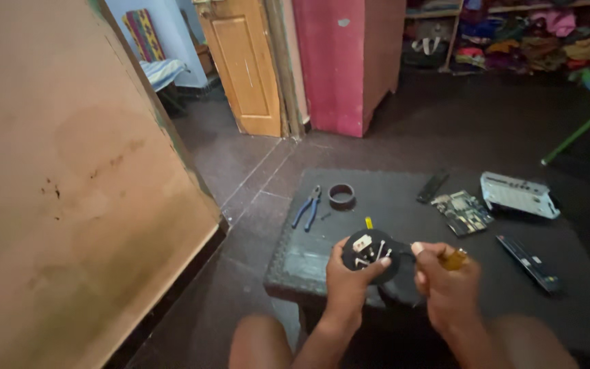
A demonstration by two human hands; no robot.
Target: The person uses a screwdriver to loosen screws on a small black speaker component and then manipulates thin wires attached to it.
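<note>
Low in the middle of the frame, my left hand (pixel 347 279) cups a round black electrical part (pixel 370 254) from below, fingers curled around its rim and thumb against the edge, its open face with metal terminals turned up toward me. My right hand (pixel 446 287) is closed in a fist around an amber-handled screwdriver (pixel 455 260), its shaft reaching toward the part's right side. I judge the work mid-way: the part's insides are already exposed, yet the tool is at it, so fastening or loosening remains. Higher on the dark low table (pixel 404 191) lie blue-handled pliers (pixel 308 207), a roll of black tape (pixel 341 196), a green circuit board (pixel 463 212) and a white cover (pixel 519 195), untouched.
</note>
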